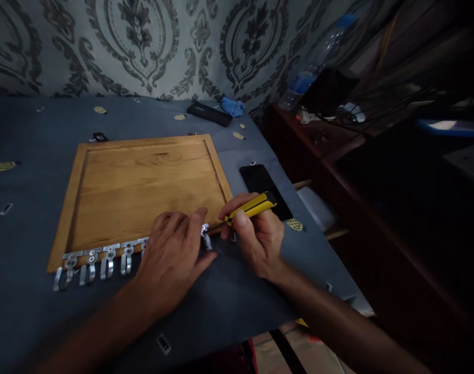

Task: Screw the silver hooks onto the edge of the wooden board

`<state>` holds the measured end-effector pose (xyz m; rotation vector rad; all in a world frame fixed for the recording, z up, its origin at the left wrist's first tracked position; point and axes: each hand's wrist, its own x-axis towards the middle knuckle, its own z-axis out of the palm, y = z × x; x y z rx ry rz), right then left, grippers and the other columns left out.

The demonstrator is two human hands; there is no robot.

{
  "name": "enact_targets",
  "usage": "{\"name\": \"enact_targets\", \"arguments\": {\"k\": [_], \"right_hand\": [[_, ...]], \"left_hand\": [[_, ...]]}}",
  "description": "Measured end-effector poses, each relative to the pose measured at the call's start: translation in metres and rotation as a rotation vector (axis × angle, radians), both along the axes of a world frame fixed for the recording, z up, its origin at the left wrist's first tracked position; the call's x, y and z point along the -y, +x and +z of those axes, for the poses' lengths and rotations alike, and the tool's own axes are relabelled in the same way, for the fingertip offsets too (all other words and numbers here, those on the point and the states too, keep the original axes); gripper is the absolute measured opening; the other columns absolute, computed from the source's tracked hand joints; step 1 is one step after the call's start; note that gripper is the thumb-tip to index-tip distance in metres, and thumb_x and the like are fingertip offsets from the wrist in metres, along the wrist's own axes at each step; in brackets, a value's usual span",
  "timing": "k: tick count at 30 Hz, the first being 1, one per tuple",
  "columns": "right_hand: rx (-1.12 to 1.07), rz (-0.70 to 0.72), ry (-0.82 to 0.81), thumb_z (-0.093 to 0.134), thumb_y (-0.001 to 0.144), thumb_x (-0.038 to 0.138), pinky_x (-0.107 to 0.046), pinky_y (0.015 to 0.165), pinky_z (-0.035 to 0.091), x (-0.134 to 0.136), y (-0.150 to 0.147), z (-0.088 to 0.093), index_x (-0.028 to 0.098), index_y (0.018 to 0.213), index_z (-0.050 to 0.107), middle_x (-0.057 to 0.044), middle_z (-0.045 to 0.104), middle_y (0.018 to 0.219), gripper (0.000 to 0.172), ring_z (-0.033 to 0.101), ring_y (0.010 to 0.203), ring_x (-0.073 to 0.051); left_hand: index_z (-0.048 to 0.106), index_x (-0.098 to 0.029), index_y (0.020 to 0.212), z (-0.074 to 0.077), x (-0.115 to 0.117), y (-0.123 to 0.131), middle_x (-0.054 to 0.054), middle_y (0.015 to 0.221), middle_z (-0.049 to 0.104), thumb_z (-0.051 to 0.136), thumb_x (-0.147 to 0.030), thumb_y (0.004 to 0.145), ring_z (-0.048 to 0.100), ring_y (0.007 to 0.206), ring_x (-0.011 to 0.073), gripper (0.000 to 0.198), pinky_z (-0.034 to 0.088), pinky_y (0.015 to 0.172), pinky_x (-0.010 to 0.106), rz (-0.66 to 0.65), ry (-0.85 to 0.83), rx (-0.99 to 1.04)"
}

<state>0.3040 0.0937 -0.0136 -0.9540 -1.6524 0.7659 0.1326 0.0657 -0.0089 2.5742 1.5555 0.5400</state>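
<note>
A wooden board (143, 182) with a raised frame lies on the table. Along its near edge runs a metal hook rail (110, 251), with several curved silver hooks showing. My left hand (170, 254) covers the rail's middle, its fingers over the board's edge and its thumb beside the rightmost visible hook (208, 241). In my right hand (256, 236) is a yellow and black screwdriver (252, 208), gripped by the handle and slanting down to the left. Its shaft reaches the rail at that hook; the exact contact at the tip is too small to make out.
Right of the board lies a black smartphone (266, 189). A dark oblong case (209, 113) and a crumpled blue cloth (233, 106) sit behind it. A plastic bottle (317, 62) and cables stand on a reddish-brown cabinet (299, 127) at the right. A patterned curtain (198, 47) hangs behind.
</note>
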Motion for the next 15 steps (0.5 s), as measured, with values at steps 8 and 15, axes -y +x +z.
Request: {"name": "enact_targets", "arguments": {"k": [8,15], "right_hand": [[0.128,0.068,0.112,0.051,0.098,0.023,-0.024,0.065,0.049,-0.001,0.002,0.007,0.020,0.095,0.060,0.001,0.063,0.079,0.010,0.061,0.066,-0.010],[0.133,0.161,-0.037,0.057,0.095,0.028,-0.023,0.061,0.048,-0.008,0.001,0.021,0.017,0.088,0.062,0.001,0.060,0.077,0.014,0.059,0.064,-0.009]], "left_hand": [[0.042,-0.015,0.128,0.001,-0.001,0.001,0.007,0.098,0.069,0.077,-0.029,0.078,0.062,0.094,0.0286,0.062,0.046,0.090,0.045,-0.013,0.011,0.003],[0.043,-0.014,0.128,0.001,0.000,0.000,0.008,0.099,0.068,0.074,-0.028,0.081,0.061,0.095,0.0289,0.058,0.046,0.090,0.046,-0.015,0.012,0.014]]}}
